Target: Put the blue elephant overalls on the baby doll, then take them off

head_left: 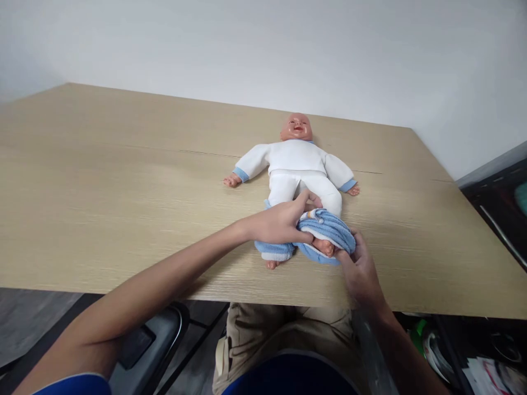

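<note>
A baby doll (298, 156) in a white top with blue cuffs lies on its back, its head away from me. Blue terry pants (325, 226) with white trim are bunched around its lower legs. The doll's foot on the right (324, 247) pokes out of the bunched leg opening; the other foot (272, 264) shows below the left cuff. My left hand (286, 222) pinches the pants' edge at that right-hand leg, thumb by the foot. My right hand (359, 269) grips the same pant leg from its outer side, fingertips partly hidden behind the cloth.
The doll lies on a light wooden table (123, 208) whose near edge runs just in front of my lap. A pale wall (247, 49) stands behind. Below, at left, is a grey chair (152, 345); dark shelving with papers (489, 376) is at lower right.
</note>
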`<action>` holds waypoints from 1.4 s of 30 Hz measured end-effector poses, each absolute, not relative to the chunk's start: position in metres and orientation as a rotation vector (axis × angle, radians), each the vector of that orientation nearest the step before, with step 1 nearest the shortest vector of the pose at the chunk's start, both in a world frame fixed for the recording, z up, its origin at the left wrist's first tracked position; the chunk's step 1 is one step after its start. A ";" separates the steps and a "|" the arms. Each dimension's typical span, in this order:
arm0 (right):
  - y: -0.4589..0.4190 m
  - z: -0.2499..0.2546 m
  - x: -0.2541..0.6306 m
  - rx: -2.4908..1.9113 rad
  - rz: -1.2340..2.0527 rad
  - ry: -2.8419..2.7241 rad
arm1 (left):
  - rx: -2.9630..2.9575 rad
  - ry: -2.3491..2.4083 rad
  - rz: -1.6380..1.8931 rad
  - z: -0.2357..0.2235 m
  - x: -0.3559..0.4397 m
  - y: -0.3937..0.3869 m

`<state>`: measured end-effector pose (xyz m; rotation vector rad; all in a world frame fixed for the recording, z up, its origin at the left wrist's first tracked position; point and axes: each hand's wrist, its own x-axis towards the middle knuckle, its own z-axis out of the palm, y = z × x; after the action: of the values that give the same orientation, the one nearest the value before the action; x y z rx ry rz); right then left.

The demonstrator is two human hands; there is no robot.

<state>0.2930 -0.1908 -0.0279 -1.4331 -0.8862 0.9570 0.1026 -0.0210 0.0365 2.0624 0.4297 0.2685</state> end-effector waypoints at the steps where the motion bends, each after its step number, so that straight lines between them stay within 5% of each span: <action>1: -0.187 -0.024 0.297 -1.411 0.929 -0.923 | 2.064 0.430 0.304 0.036 0.102 -0.022; 12: -0.140 -0.009 0.352 -1.281 0.785 -1.501 | 2.221 0.433 0.546 0.032 0.096 -0.015; 20: -0.121 0.003 0.377 -1.226 1.019 -1.726 | 2.452 0.394 0.422 0.039 0.067 0.000; 30: -0.047 0.003 0.362 -1.198 0.960 -1.388 | 2.043 0.692 0.844 0.015 0.058 0.041; 42: -0.053 -0.040 0.351 -1.312 1.129 -1.177 | 1.759 0.440 0.504 -0.020 0.027 0.047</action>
<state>0.3515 -0.0526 -0.0403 -1.3124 -1.1774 1.1287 0.0275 0.0472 -0.0204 1.7593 0.4396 0.5041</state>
